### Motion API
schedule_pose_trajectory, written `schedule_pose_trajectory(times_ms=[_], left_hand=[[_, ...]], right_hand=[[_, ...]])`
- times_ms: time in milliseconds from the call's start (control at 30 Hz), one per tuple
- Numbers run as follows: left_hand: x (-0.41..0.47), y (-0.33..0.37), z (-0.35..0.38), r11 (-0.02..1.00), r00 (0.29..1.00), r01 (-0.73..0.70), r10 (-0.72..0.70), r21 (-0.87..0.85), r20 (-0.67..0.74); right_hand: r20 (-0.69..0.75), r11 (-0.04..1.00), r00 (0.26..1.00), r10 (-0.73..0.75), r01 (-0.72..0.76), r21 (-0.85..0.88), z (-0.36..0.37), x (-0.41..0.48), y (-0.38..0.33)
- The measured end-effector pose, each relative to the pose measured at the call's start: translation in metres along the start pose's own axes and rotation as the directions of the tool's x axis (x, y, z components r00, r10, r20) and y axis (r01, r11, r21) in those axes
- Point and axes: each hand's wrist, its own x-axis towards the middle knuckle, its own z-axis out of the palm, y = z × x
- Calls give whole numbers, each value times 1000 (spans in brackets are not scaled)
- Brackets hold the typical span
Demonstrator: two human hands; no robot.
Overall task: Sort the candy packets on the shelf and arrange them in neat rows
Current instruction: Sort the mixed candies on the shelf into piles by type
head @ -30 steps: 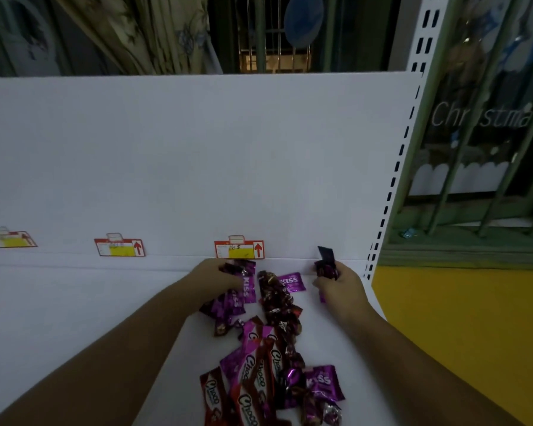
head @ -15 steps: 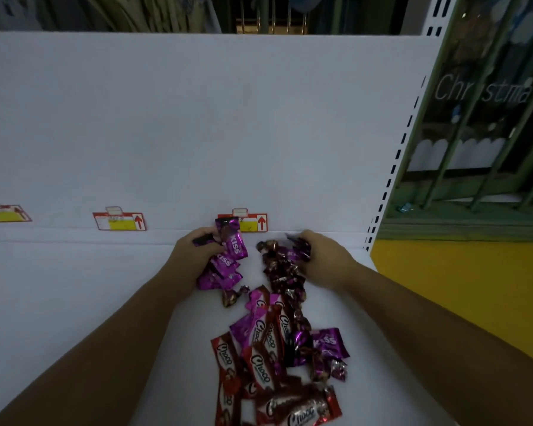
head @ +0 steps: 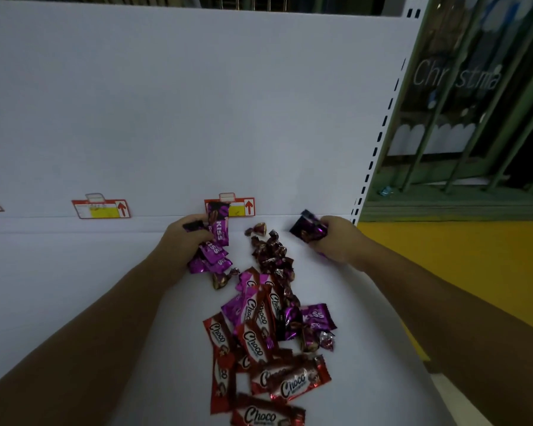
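- Head view: the right hand [head: 336, 238] has drawn clear of the twist-wrapped candies [head: 271, 253], pinching one purple packet [head: 308, 230]; the left hand [head: 188, 238] clutches a bunch of Kiss packets [head: 217, 241].
- Sorting seems early: the Choco packets [head: 259, 339] lie jumbled mid-shelf.
- White shelf [head: 59, 287], price tags [head: 102, 209], yellow floor [head: 459, 272], barred window [head: 474, 118].

The white shelf [head: 74, 287] is being occupied toward its right end by a loose heap. Red Choco packets [head: 290, 382] are being carried nearest the front edge, purple Kiss packets [head: 316, 318] just behind (partly overlapped), and small dark wrapped sweets [head: 271, 253] toward the back edge.
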Motion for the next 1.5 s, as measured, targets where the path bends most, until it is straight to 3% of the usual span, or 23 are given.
schedule_pose_trajectory(times_ms=[100,200,300,433,567,700,933,1067,1333,1500], left_hand=[[-1,1,-1,1000,1000,11,-11,8,13],[-1,1,-1,999,1000,11,-12,37,23],[-3,3,-1,997,1000,14,-16,80,22],[-6,9,-1,992,999,13,-19,126,44],[-14,24,-1,979,998,-45,35,198,57],[-26,50,1,997,993,-57,51,52,104],[-58,63,-6,983,935,135,-168,124,313],[-77,47,-13,942,875,148,-267,303,404],[-74,31,-57,911,950,182,-260,370,173],[-71,32,-86,951,959,231,-258,204,120]], right_hand=[[74,972,997,-35,17,233,-13,-21,10],[271,943,955,-120,24,333,-28,-47,11],[469,972,866,-171,72,222,-31,-70,2],[543,979,824,-162,203,-16,-17,-86,-7],[497,934,841,-214,326,-148,-5,-89,-6],[472,905,829,-300,403,-133,7,-86,-16],[376,919,853,-362,393,-7,36,-63,-47],[328,945,886,-328,304,123,39,-54,-52],[282,882,951,-130,-19,470,20,-49,-27],[165,859,975,-152,48,510,15,-52,-29]])
